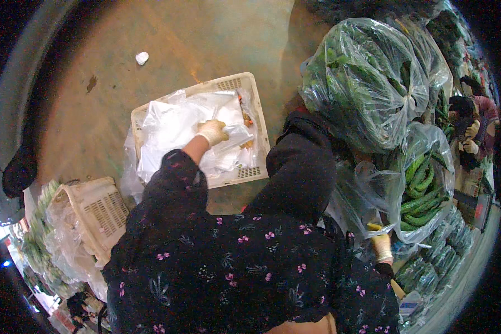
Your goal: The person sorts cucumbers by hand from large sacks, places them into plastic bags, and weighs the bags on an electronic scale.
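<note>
My left hand (pixel 212 132), in a pale glove, reaches into a cream plastic crate (pixel 259 119) on the floor ahead. Its fingers are closed on a white plastic bag (pixel 172 125), one of the crumpled sheets that cover most of the crate's contents. Bits of something orange-brown (pixel 247 119) show along the crate's right inner side. Low on the right is my right hand (pixel 382 246), also gloved, fingers curled beside a loose clear plastic bag (pixel 362 192). A small yellow piece (pixel 374 226) shows at its fingertips; what it holds is unclear.
Green cucumbers (pixel 420 195) lie in an open clear bag to the right. Beyond stands a large tied bag of leafy greens (pixel 362 83). Another cream crate (pixel 97 214) leans at left, near bagged vegetables. A white scrap (pixel 142 58) lies on the floor; another person (pixel 479 128) is at far right.
</note>
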